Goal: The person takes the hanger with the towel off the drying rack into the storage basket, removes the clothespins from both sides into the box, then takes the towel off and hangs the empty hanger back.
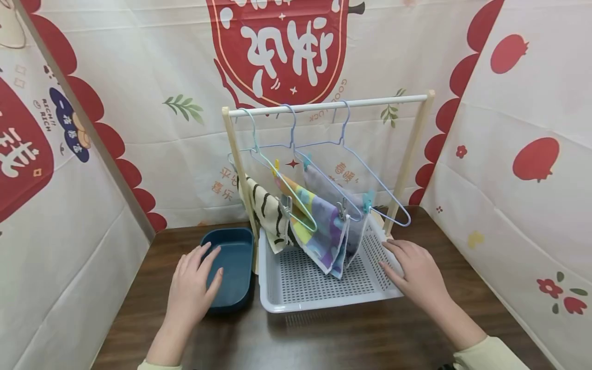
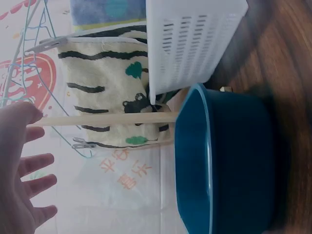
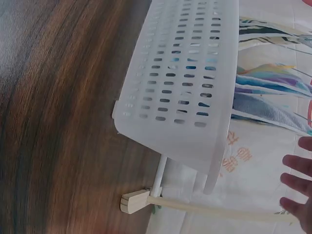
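My left hand (image 1: 191, 288) is held over the dark blue plastic tub (image 1: 229, 272), fingers spread and holding nothing. My right hand (image 1: 418, 272), also unoccupied, hovers by the right rim of the white perforated basket (image 1: 324, 303) with its fingers extended. Between the hands, three small towels hang on hangers over the basket. One is a cream towel (image 1: 264, 205) with dark stripes, one a multicoloured towel (image 1: 326, 218), and the third a greyish towel (image 1: 316, 180). Clips, such as the teal clip (image 1: 368, 201) and the yellow clip (image 1: 276, 167), fasten them to the hangers.
A wooden rack with a white rod (image 1: 324, 106) carries a mint hanger (image 1: 254, 128) and two bluish hangers. Its wooden post (image 1: 407, 159) stands at the basket's right. The dark wooden table (image 1: 152, 298) is bounded by printed cloth walls (image 1: 522, 205) at the back and sides.
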{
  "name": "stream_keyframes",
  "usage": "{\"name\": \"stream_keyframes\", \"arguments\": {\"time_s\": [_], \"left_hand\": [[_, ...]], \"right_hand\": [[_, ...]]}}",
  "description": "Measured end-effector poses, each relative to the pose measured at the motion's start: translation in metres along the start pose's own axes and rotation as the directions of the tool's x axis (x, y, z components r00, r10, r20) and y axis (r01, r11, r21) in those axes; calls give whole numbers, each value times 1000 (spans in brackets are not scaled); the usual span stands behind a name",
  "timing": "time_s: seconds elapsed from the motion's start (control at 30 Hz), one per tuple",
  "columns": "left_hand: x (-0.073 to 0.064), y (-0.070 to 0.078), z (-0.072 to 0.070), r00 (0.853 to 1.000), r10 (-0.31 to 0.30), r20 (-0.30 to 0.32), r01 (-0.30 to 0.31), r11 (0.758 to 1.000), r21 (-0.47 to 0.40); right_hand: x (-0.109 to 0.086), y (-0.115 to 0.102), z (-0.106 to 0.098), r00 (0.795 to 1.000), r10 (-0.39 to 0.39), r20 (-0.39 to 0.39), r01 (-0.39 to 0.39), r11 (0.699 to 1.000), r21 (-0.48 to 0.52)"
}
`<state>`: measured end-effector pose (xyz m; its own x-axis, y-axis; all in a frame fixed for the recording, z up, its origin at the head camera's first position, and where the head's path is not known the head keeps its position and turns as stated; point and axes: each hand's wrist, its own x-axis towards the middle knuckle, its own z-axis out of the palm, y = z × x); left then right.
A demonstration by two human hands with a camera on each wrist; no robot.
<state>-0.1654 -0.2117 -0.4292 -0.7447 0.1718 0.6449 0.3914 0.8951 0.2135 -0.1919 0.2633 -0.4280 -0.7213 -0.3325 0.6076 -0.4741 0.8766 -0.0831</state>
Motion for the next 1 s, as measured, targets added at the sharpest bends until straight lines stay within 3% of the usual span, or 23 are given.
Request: {"name": "stream_keyframes", "arguments": {"time_s": [0.1, 0.3, 0.67, 1.0], "left_hand": [[2, 6, -2, 998, 6, -55, -9, 999, -41], [3, 17, -5, 995, 9, -102, -17, 997, -72], [5, 31, -9, 983, 32, -181, -60, 987, -150], [3, 44, -4, 980, 33, -197, -71, 980, -186]], "right_hand": [[0, 0, -3, 997, -25, -73, 27, 999, 21], [3, -3, -7, 980, -79, -181, 90, 994, 54], [22, -37, -14, 968, -99, -232, 141, 975, 172], [45, -81, 2, 977, -112, -181, 167, 930, 327]]}}
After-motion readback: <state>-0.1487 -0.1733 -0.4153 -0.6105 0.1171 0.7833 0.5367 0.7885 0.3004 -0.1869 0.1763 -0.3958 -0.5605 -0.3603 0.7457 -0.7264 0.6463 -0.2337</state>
